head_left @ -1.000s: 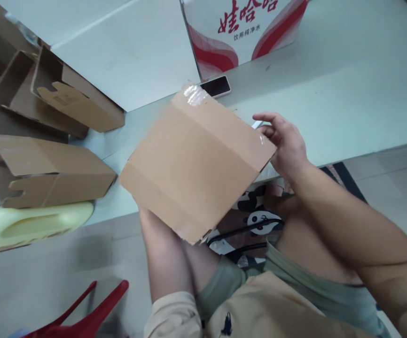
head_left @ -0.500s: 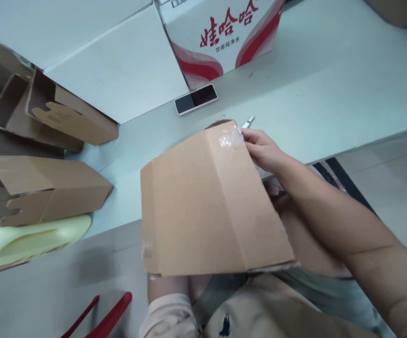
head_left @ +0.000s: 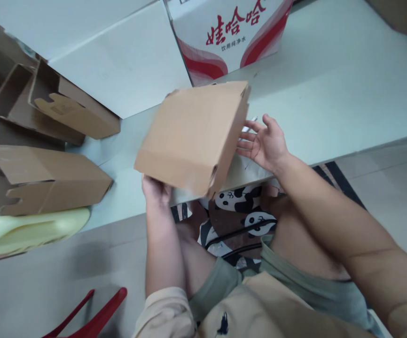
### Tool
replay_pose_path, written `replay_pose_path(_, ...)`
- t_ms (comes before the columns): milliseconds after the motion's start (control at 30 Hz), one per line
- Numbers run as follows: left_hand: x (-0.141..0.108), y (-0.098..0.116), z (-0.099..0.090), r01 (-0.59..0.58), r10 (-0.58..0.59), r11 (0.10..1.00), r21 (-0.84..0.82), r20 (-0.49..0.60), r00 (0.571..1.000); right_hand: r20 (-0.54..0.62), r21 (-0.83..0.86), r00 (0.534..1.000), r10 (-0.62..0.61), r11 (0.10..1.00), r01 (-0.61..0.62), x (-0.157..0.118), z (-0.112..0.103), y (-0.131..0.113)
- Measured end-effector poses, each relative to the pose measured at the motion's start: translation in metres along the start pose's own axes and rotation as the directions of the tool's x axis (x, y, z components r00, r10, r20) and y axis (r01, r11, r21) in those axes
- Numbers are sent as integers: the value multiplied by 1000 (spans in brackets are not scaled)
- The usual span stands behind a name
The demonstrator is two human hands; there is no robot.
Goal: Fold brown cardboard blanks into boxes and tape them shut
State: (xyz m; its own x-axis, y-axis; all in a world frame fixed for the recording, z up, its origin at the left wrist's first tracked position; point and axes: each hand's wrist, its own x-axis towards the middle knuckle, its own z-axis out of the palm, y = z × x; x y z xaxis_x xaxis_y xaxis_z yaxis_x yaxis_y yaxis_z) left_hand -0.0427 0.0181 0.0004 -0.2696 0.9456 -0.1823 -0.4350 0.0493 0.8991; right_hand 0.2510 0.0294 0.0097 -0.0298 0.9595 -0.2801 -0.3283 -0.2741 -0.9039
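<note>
A brown cardboard box is tilted above the table's front edge, its broad side facing up and slightly blurred. My left hand grips it at the near left corner, the fingers partly hidden beneath. Close to the box's right side is my right hand, its fingers spread and the palm turned toward the box. Whether the fingertips touch the cardboard, I cannot tell. Behind those fingers a slim pale object lies on the table, mostly covered.
Several open cardboard boxes stand at the left on the pale table. A white carton with red lettering stands at the back. A pale yellow plastic object sits at the table's left front; red legs show below.
The box has moved away from my body and turned, now covering the phone. My right hand has let go of its edge and opened. My left hand has come into view.
</note>
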Motion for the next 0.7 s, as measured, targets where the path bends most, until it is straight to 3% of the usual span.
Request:
replay_pose_path(100, 4, -8, -7, -165, 176, 982, 90, -139, 974, 59, 144, 996, 66, 987, -74, -10, 10, -5)
replay_pose_path(200, 2, -10, -9, -299, 331, 912, 282, -70, 941, 60, 162, 996, 61, 984, -70, -14, 14, -7)
replay_pose_path(267, 1, -8, -11, -361, 383, 890, 278, -29, 923, 3, 151, 995, 96, 984, -95, -13, 12, -6)
replay_pose_path(367, 4, -3, -12, -381, 406, 907, 180, -130, 905, -110, 108, 980, 163, 983, -151, -10, 7, -2)
replay_pose_path(500, 9, 5, -9, -303, 286, 953, -28, -254, 924, -98, 61, 984, 146, 988, -140, -13, 4, 1)
replay_pose_path(633, 12, 6, -1, -21, -30, 969, -248, -204, 979, -61, -84, 993, 105, 990, -110, -20, 8, 3)
replay_pose_path(700, 13, 5, 4, 4, -60, 954, -299, -181, 982, -49, -142, 994, 96, 985, -102, -24, 11, 2)
